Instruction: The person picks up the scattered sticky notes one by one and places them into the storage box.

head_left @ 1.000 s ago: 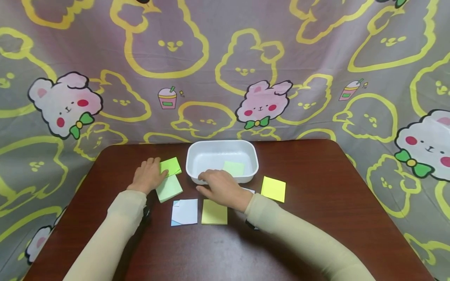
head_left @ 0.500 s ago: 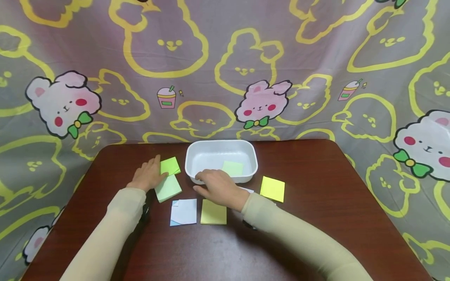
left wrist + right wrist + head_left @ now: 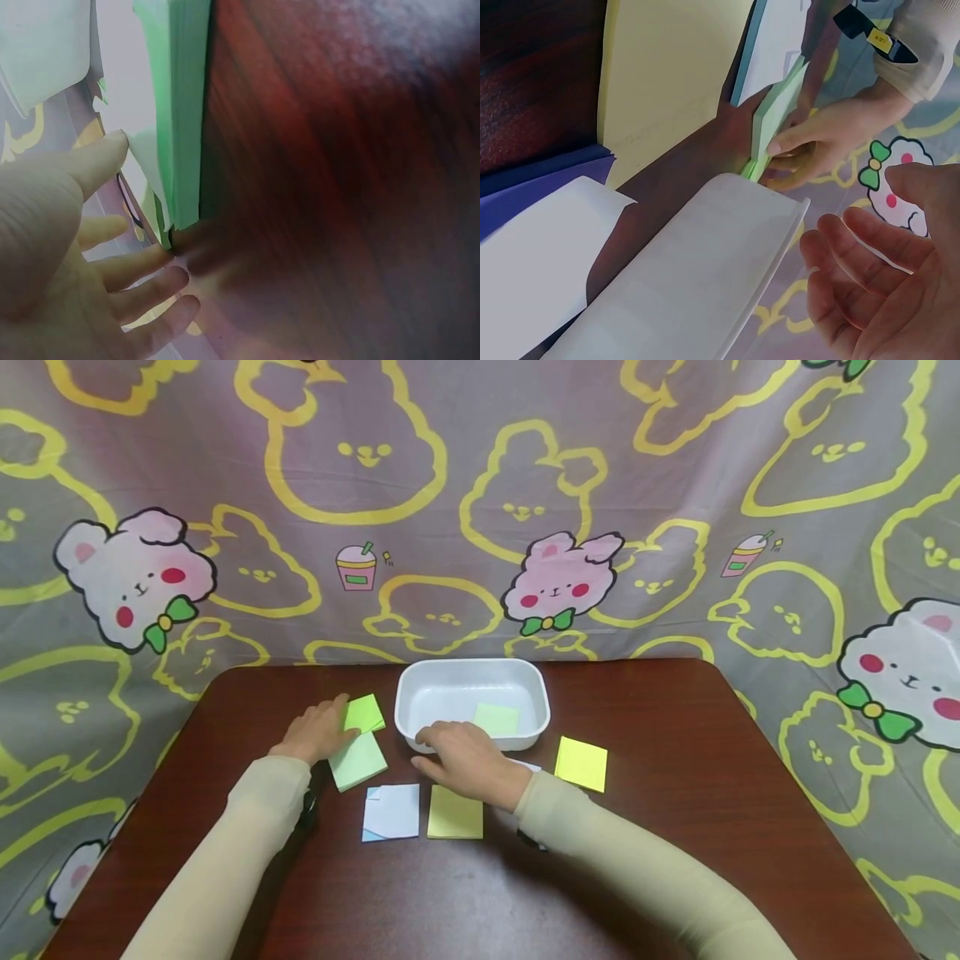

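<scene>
My left hand (image 3: 315, 732) lies at the left side of a bright green pad of sticky notes (image 3: 364, 714), its thumb touching the pad. Just below is a pale green pad (image 3: 358, 762), partly overlapped by the bright one. In the left wrist view the fingers (image 3: 150, 292) are loosely spread beside the pad's edge. My right hand (image 3: 465, 762) hovers, relaxed, over the near rim of a white tray (image 3: 536, 727); the right wrist view shows nothing held by it. One pale green paper square (image 3: 496, 719) lies inside the tray.
Near the front are a white-and-blue pad (image 3: 392, 812) and a dull yellow pad (image 3: 455, 814). A bright yellow pad (image 3: 582, 764) sits right of the tray. Under the right forearm, a purple pad (image 3: 547, 176) with a lifted white sheet is mostly hidden in the head view. Patterned cloth (image 3: 450, 543) hangs behind.
Both hands stay almost where they were. The left fingers shift slightly by the bright green pad, while the pads and tray keep their places.
</scene>
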Tool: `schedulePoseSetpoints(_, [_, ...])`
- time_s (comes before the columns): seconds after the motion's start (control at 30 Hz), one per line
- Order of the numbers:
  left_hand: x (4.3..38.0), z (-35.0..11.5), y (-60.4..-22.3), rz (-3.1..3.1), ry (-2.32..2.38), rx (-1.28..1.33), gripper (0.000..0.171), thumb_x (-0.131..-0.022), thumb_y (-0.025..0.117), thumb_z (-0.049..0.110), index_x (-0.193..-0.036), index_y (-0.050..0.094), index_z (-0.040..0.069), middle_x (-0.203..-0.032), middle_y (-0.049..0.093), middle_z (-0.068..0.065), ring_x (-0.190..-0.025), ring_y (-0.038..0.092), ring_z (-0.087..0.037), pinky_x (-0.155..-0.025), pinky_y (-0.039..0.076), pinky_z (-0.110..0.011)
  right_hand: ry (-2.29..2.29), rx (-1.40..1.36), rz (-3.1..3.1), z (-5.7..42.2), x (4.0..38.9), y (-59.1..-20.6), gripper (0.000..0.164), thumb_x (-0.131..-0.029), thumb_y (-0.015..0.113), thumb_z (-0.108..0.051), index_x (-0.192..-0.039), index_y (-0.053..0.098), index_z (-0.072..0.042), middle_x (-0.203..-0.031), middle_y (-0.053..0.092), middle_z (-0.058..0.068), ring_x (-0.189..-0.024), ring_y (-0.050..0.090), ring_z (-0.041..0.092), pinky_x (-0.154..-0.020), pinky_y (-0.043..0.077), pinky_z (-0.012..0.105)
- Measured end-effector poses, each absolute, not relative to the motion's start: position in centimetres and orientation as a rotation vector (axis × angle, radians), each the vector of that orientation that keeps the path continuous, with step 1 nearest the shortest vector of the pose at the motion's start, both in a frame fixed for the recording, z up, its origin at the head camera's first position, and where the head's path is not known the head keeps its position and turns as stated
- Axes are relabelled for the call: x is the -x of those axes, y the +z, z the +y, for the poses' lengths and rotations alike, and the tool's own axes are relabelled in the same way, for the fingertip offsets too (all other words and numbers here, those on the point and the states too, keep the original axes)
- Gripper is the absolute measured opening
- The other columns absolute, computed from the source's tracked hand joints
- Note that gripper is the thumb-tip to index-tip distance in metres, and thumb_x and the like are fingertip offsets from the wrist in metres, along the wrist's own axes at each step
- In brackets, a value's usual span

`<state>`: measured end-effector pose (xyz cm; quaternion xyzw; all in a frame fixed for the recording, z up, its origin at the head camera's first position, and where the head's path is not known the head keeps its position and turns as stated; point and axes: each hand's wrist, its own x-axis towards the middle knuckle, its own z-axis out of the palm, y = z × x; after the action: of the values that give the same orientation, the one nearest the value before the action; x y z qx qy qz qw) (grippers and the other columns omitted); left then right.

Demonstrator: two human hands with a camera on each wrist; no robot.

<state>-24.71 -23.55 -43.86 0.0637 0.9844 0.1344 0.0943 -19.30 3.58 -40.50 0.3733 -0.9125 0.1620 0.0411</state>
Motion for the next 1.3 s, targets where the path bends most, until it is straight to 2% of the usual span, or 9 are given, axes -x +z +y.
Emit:
schedulePoseSetpoints(0.23, [24.8, -23.7, -43.9, 2.93, 0.45, -0.185, 0.073, -0.1, 0.063, 0.026, -0.153, 0.026, -0.007, -0.142, 0.04, -0.041, -0.128, 0.043, -0.056, -0.099, 0.044, -0.067, 0.504, -1.149, -2.792, 3.5, 19.2, -40.4, 0.032, -0.1, 0.063, -0.032, -0.118, 0.071, -0.007, -0.109, 0.076, 0.006, -0.097, 0.072, 0.019, -0.084, 0.058, 0.036])
schedulePoseSetpoints(0.53, [24.9, -23.6, -43.6, 2.968, 0.418, -0.137, 0.082, -0.091, 0.075, 0.026, -0.147, 0.033, -0.016, -0.131, 0.04, -0.039, -0.113, 0.045, -0.048, -0.085, 0.05, -0.057, 0.505, -1.144, -2.785, 3.6, 19.1, -40.3, 0.03, -0.099, 0.065, -0.031, -0.117, 0.071, -0.008, -0.109, 0.076, 0.006, -0.097, 0.072, 0.018, -0.084, 0.058, 0.035])
schedulePoseSetpoints(0.7, [24.8, -23.5, -43.3, 3.011, 0.415, -0.142, 0.074, -0.086, 0.081, 0.024, -0.137, 0.045, -0.015, -0.12, 0.043, -0.034, -0.103, 0.044, -0.043, -0.073, 0.048, -0.048, 0.498, -1.148, -2.77, 3.6, 19.0, -40.2, 0.03, -0.099, 0.065, -0.031, -0.117, 0.071, -0.009, -0.109, 0.076, 0.005, -0.097, 0.072, 0.018, -0.084, 0.058, 0.035])
schedulePoseSetpoints(0.83, [24.7, -23.5, -43.3, 3.039, 0.448, -0.144, 0.071, -0.084, 0.082, 0.02, -0.136, 0.046, -0.012, -0.122, 0.045, -0.034, -0.105, 0.046, -0.045, -0.072, 0.048, -0.049, 0.483, -1.151, -2.758, 3.6, 19.0, -40.2, 0.029, -0.098, 0.066, -0.03, -0.116, 0.071, -0.009, -0.108, 0.076, 0.005, -0.096, 0.072, 0.017, -0.083, 0.058, 0.034])
schedulePoseSetpoints(0.97, [24.8, -23.6, -43.1, 3.076, 0.44, -0.171, 0.063, -0.088, 0.077, 0.016, -0.137, 0.046, -0.01, -0.124, 0.051, -0.035, -0.106, 0.055, -0.047, -0.073, 0.051, -0.054, 0.477, -1.155, -2.75, 3.5, 19.0, -40.1, 0.03, -0.097, 0.067, -0.031, -0.116, 0.071, -0.008, -0.109, 0.076, 0.005, -0.095, 0.072, 0.017, -0.083, 0.057, 0.033])
schedulePoseSetpoints(1.1, [24.9, -23.6, -42.9, 3.097, 0.433, -0.188, 0.048, -0.094, 0.066, 0.012, -0.134, 0.049, -0.009, -0.115, 0.063, -0.031, -0.088, 0.065, -0.039, -0.064, 0.052, -0.049, 0.483, -1.157, -2.749, 3.5, 18.9, -39.9, 0.03, -0.097, 0.068, -0.031, -0.116, 0.071, -0.009, -0.108, 0.076, 0.005, -0.095, 0.072, 0.017, -0.082, 0.058, 0.034])
schedulePoseSetpoints(1.2, [24.8, -23.7, -42.8, 3.102, 0.448, -0.188, 0.039, -0.098, 0.057, 0.01, -0.133, 0.05, -0.007, -0.111, 0.067, -0.027, -0.077, 0.063, -0.031, -0.059, 0.05, -0.044, 0.497, -1.161, -2.753, 3.5, 18.9, -39.8, 0.03, -0.097, 0.068, -0.03, -0.116, 0.071, -0.008, -0.109, 0.076, 0.006, -0.095, 0.072, 0.018, -0.083, 0.058, 0.035])
schedulePoseSetpoints(1.3, [24.8, -23.8, -42.6, 3.114, 0.459, -0.196, 0.035, -0.1, 0.052, 0.008, -0.132, 0.051, -0.007, -0.108, 0.068, -0.026, -0.073, 0.061, -0.029, -0.058, 0.048, -0.043, 0.498, -1.161, -2.758, 3.5, 18.9, -39.8, 0.03, -0.096, 0.068, -0.03, -0.117, 0.071, -0.008, -0.109, 0.076, 0.006, -0.096, 0.072, 0.018, -0.083, 0.058, 0.035])
